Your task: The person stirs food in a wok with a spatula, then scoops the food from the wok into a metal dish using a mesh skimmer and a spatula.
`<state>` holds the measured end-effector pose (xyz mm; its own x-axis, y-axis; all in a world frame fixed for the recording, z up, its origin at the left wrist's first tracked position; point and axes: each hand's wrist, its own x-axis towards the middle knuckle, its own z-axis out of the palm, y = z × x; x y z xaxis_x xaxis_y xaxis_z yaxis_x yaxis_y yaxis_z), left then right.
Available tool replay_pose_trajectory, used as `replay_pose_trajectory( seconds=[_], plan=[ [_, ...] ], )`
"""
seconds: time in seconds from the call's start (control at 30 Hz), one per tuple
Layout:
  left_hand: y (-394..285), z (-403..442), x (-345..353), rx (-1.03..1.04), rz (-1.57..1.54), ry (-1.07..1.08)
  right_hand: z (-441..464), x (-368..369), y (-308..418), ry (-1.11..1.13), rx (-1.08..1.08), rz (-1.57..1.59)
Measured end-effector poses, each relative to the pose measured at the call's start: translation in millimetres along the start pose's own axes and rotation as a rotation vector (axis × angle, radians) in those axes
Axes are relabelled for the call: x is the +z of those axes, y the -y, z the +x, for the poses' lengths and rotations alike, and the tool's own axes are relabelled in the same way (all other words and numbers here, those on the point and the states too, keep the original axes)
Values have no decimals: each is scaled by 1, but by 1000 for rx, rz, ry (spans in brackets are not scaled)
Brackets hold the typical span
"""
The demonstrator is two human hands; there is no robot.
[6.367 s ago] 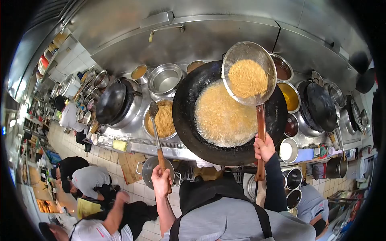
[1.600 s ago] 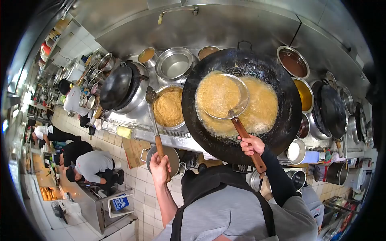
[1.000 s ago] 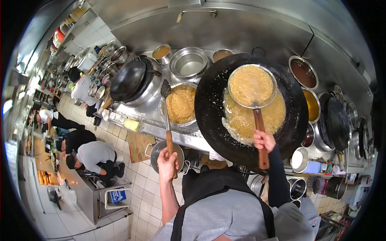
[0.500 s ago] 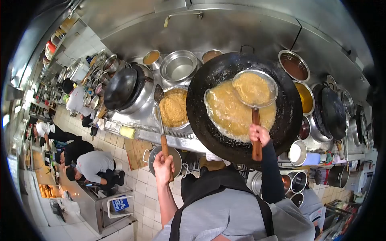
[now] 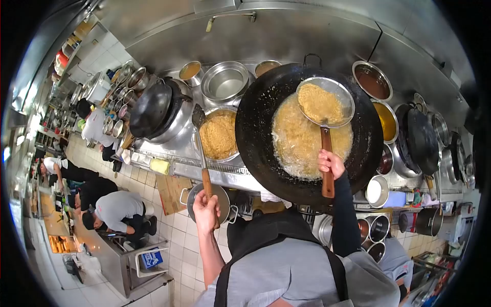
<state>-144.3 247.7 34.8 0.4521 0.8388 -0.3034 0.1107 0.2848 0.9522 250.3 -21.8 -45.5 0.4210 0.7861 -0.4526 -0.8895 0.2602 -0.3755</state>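
My right hand (image 5: 331, 163) is closed around the wooden handle of a round mesh strainer (image 5: 341, 98). The strainer hangs over the big black wok (image 5: 255, 148), with golden crumbs (image 5: 319, 102) heaped in its mesh. Beneath it, bubbling, foamy oil (image 5: 296, 146) with golden bits fills the wok's middle. Closed too, my left hand (image 5: 206, 209) grips the wooden handle of a long wok spatula (image 5: 200, 146), whose dark metal head is raised left of the wok. Just beyond that tool, a metal bowl (image 5: 217, 157) holds more golden crumbs (image 5: 217, 135), apart from my hand.
Behind the bowl stand a metal pot (image 5: 225, 82) and a container of brown liquid (image 5: 190, 71). Bowls of dark sauce (image 5: 372, 82) and yellow liquid (image 5: 386, 120) flank the wok's right side. Another wok (image 5: 151, 110) sits left. Several co-workers (image 5: 120, 211) are at the far left.
The strainer has risen slightly, and its crumbs have shrunk to a drained heap toward the left of the mesh. The oil pool looks narrower and foamier. My left hand has barely moved.
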Motion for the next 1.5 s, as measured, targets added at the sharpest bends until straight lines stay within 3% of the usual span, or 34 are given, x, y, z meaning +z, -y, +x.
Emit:
replay_pose_trajectory(
  seconds=[0.1,0.13,0.27,0.3,0.37,0.5,0.53,0.57,0.67,0.77,0.83,0.87,0.9,0.97,1.1,1.13,1.27,1.4,1.43,1.5],
  plan=[
    [-3,-3,2,-38,14,-26,-23,-9,7,100,92,-148],
    [-1,-2,0,-23,8,-13,-44,9,12,26,62,-222],
    [7,-4,-4,-6,-37,2,-1,7,3,168,16,3],
    [6,-6,-3,-17,-38,-9,-4,30,-3,13,-76,-101],
    [4,-7,-1,-20,-42,-26,-29,15,5,111,53,-236],
    [7,-7,-7,-20,-2,26,-34,7,8,43,18,-55],
    [11,-5,-7,-5,-4,24,-7,-4,2,150,-19,6],
    [12,-10,-7,-24,-6,9,-8,26,-5,48,-50,22],
    [6,-8,-1,-29,-12,2,-45,10,8,107,52,-166],
    [8,-7,-5,-22,-1,42,-48,6,9,-10,45,-26],
    [9,-13,-1,-33,10,17,-9,4,-5,116,13,86],
    [8,-14,-1,-35,17,12,-11,-3,-11,102,-49,-168],
    [6,-11,1,-31,22,9,-23,-12,-9,202,49,-170],
    [2,-8,4,-37,-6,24,-69,15,5,8,99,-194],
    [9,-14,0,-17,-21,43,-26,0,-12,83,-7,132],
    [10,-17,0,-18,-24,41,-20,4,-18,-58,-74,5],
    [3,-13,5,-11,16,13,-90,10,7,38,92,-130],
    [9,-21,3,-20,-9,6,-32,0,-3,116,-81,-81],
    [6,-21,5,-10,-15,3,-24,10,-7,-5,-119,-156],
    [2,-20,5,-14,15,9,-54,13,1,15,-51,-283]
  ],
)
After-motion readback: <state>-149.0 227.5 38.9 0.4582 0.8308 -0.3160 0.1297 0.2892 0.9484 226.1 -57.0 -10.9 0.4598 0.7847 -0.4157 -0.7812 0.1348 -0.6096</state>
